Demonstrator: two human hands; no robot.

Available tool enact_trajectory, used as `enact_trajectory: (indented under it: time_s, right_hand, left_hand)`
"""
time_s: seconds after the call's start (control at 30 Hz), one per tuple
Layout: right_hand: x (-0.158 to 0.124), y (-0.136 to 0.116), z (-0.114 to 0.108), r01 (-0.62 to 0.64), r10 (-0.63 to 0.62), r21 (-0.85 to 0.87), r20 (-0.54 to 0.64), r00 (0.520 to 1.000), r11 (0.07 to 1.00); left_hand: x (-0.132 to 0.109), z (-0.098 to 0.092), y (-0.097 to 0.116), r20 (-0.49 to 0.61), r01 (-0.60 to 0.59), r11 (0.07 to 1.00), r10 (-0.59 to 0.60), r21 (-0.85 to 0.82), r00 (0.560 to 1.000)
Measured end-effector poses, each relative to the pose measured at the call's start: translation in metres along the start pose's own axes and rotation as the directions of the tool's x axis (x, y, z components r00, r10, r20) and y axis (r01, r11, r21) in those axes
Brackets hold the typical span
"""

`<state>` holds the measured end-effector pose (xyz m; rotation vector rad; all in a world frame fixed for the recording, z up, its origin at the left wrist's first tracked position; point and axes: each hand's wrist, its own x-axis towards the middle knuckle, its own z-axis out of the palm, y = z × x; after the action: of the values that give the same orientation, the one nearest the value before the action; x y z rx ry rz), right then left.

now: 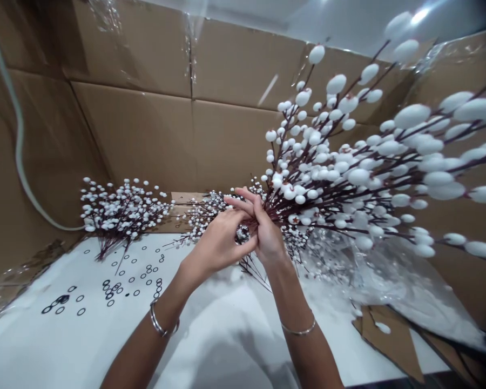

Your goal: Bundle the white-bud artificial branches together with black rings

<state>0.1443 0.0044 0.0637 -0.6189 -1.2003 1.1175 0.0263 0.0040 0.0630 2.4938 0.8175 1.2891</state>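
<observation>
Together | left hand (216, 244), right hand (269, 237) clasp berry spray (358, 176) | stem base hidden, tips cropped

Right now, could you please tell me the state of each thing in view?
Berry bunch, held up off the table, branches fanned out.
Left hand, closed on its stems.
Right hand, closed on its stems.
Second bunch, lying on the table.
Black rings, scattered loose.
Plastic bag, crumpled.
Cardboard piece, lying flat.

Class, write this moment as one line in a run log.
right hand: grips berry-branch bunch by stems | left hand: fingers at same stems | table: black rings, second bunch lying
</observation>
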Motion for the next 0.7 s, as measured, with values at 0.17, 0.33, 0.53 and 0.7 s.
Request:
enact_trajectory:
  time_s: [0.17, 0.33, 0.53, 0.7]
  right_hand:
    - [0.001, 0.002, -0.001, -0.045, 0.043, 0.026, 0.058, 0.997, 0.999]
    - [0.003, 0.004, -0.005, -0.093, 0.091, 0.015, 0.076, 0.993, 0.996]
    - [0.005, 0.007, -0.011, -0.137, 0.134, 0.028, 0.083, 0.987, 0.99]
    - [0.008, 0.011, -0.013, -0.082, 0.082, 0.009, 0.014, 0.997, 0.997]
  left_hand:
    - [0.002, 0.012, -0.008, -0.105, 0.047, 0.998, -0.05, -0.03, 0.993]
    - [0.001, 0.019, -0.007, -0.089, 0.038, 0.969, -0.016, 0.242, 0.996]
    - [0.0, 0.018, -0.002, 0.072, 0.056, 0.909, -0.094, 0.413, 0.993]
    - [0.001, 0.014, 0.003, 0.177, 0.099, 0.921, -0.176, 0.378, 0.968]
